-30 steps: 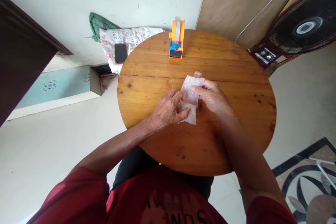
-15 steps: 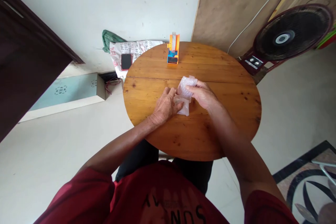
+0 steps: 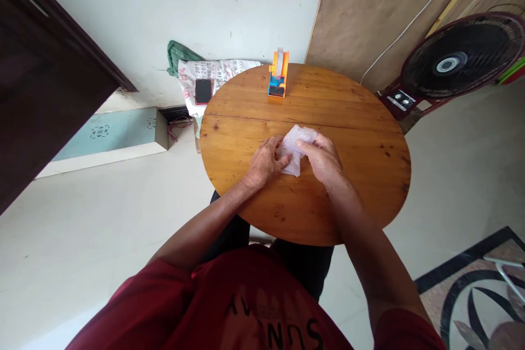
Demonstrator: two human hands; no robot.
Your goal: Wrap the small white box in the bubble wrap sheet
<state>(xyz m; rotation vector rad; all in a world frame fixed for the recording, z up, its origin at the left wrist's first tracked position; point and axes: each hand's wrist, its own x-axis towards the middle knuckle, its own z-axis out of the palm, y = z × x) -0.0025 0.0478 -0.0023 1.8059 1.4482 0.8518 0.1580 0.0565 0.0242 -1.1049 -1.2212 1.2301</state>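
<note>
A small piece of bubble wrap (image 3: 293,167), folded and crumpled, lies between my hands over the round wooden table (image 3: 303,202). My left hand (image 3: 266,162) is closed on its left side, the thumb pressing on the lower part. With the thumb on top, my right hand (image 3: 323,157) pinches the upper right part. Whether anything is wrapped inside the plastic cannot be made out. Beyond the hands, near the table's far edge, an orange and blue tape dispenser (image 3: 278,76) stands upright with a roll of clear tape.
Left of the table, a black phone-like device (image 3: 203,91) rests on a white printed sack (image 3: 186,85), with a green bag (image 3: 180,54) behind. A dark red fan (image 3: 451,65) stands at the right. A wall rises behind the table.
The upper part of the bubble wrap has been bent further over toward the right, and my right hand has turned with it. The whole view has shifted slightly.
</note>
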